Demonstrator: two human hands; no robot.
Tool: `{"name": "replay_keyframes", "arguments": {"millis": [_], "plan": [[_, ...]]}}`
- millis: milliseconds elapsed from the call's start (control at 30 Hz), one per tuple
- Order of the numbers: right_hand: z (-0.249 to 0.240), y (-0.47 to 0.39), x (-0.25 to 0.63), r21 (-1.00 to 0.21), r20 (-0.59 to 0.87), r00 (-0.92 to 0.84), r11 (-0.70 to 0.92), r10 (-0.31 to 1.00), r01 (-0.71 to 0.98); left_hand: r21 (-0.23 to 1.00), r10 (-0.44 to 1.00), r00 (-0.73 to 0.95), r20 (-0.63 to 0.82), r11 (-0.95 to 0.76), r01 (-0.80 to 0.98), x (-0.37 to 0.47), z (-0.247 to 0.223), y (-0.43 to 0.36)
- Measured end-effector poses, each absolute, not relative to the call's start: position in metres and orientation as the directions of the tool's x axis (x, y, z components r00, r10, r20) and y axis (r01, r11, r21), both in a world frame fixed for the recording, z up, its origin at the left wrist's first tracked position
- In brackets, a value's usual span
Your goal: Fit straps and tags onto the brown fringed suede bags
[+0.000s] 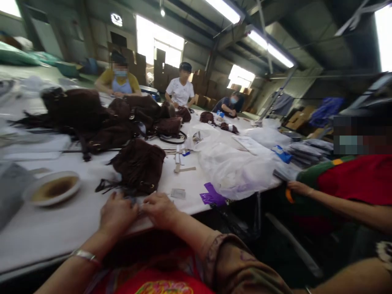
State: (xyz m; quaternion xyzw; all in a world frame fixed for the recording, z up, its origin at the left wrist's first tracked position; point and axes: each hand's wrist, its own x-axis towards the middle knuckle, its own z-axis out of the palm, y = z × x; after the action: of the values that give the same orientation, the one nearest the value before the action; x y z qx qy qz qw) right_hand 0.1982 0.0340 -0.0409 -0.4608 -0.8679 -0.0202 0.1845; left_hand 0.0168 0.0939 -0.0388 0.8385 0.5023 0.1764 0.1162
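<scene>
Brown fringed bag [141, 167] on table [186, 196], just on the far side of both hands, long axis unclear; left hand [118, 214] and right hand [161, 210] about equally near, fingers drawn narrow, anything pinched too blurred to tell.

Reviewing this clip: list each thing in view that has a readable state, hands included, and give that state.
Left hand: fingers bent, grip blurred
Right hand: fingers bent, grip unclear
Nearest brown bag: slumped on the table
Other brown bags: heaped
White dish: upright, brown contents
Plastic sheeting: crumpled
Purple piece: lying at table edge
Ceiling lights: lit
</scene>
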Motion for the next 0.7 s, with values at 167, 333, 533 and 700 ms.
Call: {"name": "replay_keyframes", "arguments": {"millis": [167,333,533,700], "plan": [[-0.031,0.038,0.205,-0.122,0.338,-0.423,0.485,0.841,0.866,0.169,0.926,0.364,0.099,-0.376,0.911,0.031,-0.016,0.070],[-0.025,0.042,0.201,-0.065,0.306,-0.517,0.559,0.799,0.826,0.119,0.870,0.492,-0.026,-0.486,0.866,0.013,-0.008,0.071],[-0.019,0.040,0.186,-0.060,0.271,-0.600,0.635,0.753,0.770,0.135,0.709,0.684,-0.173,-0.671,0.729,-0.005,0.010,0.067],[-0.015,0.047,0.182,-0.085,0.161,-0.665,0.681,0.730,0.727,0.138,0.628,0.761,-0.161,-0.749,0.648,-0.016,0.011,0.070]]}}
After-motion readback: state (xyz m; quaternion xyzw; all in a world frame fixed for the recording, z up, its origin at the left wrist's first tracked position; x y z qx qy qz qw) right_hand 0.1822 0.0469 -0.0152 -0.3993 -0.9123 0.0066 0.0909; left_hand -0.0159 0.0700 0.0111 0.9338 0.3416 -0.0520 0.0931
